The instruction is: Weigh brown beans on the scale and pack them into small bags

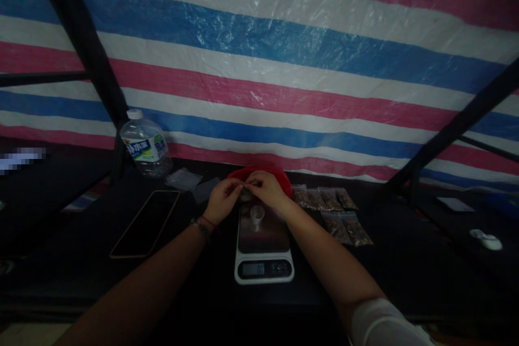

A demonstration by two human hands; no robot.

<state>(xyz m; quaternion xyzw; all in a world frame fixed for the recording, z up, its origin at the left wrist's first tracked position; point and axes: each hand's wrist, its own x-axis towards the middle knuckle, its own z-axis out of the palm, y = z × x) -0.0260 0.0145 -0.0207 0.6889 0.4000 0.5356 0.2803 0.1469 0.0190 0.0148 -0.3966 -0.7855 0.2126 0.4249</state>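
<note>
My left hand (222, 201) and my right hand (267, 190) meet above the back edge of a kitchen scale (264, 267). Fingertips of both are pinched together on what looks like a small clear zip bag (246, 194), mostly hidden by the fingers. On the scale's metal plate stands a small clear cup (257, 216), and the display shows zeros. Right behind my hands lies a red plastic bag (279, 177), partly covered by them. To the right, several filled zip bags (330, 200) with brown dried contents lie in two rows.
A large clear bottle (146, 146) stands at the back left, near flat clear bags (183, 179). A phone (146, 224) lies left of my left arm. Dark frame bars (87, 38) slant up at both sides before a striped tarp (284, 65). A white object (485, 239) sits far right.
</note>
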